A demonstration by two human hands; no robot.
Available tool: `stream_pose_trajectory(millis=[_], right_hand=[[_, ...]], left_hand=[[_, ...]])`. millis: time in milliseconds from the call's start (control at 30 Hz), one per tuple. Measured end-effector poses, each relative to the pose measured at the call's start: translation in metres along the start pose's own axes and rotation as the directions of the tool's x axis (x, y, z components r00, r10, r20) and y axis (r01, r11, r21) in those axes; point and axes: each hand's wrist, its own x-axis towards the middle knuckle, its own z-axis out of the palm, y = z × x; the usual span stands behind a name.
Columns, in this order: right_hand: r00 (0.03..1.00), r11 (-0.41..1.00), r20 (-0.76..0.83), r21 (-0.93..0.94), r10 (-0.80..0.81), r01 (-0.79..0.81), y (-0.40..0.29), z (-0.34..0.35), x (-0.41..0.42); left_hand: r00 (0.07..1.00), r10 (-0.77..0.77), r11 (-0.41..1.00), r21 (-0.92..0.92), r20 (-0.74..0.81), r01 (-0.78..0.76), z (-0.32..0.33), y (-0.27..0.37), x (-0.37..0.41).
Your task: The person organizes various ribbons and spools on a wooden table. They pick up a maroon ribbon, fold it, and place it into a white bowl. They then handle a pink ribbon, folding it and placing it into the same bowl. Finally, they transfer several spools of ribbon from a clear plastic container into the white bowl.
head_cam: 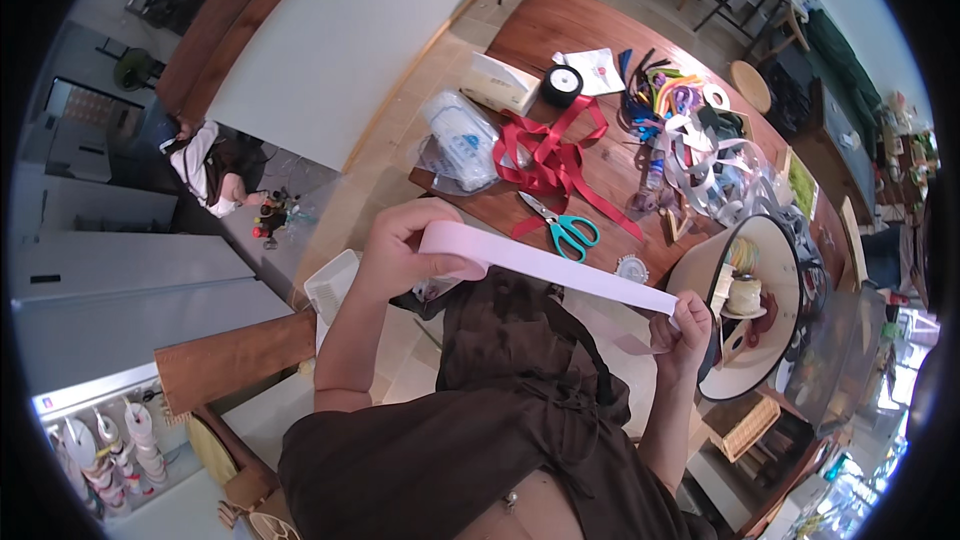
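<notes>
A roll of pale pink ribbon is gripped in my left hand, with the fingers behind the coil. From it a flat band of ribbon stretches tight across to my right hand, which pinches it. A short loose tail hangs below the right hand. Just beyond the band, scissors with teal handles lie on the wooden table. A tangled heap of red satin ribbon spreads behind them. Near my right hand stands a cream bucket holding ribbon spools.
A tissue box, a plastic-wrapped package and a black spool sit at the table's far left. Assorted ribbons pile up at the right. A small clear disc lies near the table edge. Another person is at the far left.
</notes>
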Motion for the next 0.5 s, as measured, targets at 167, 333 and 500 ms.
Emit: stream_pose_trajectory(millis=[167,333,500], right_hand=[[1.0,0.999,0.003,0.018,0.026,-0.026,0.01,-0.011,0.015],[0.996,0.994,-0.032,0.071,0.08,-0.078,0.023,-0.014,0.033],[0.993,0.982,0.008,0.148,0.115,-0.115,0.034,-0.022,0.047]], left_hand=[[0.981,-0.131,0.989,0.044,-0.146,0.139,-0.028,-0.003,-0.015],[0.948,-0.194,0.977,0.037,-0.251,0.21,-0.049,-0.004,-0.038],[0.907,-0.252,0.951,0.085,-0.337,0.296,-0.078,0.004,-0.073]])
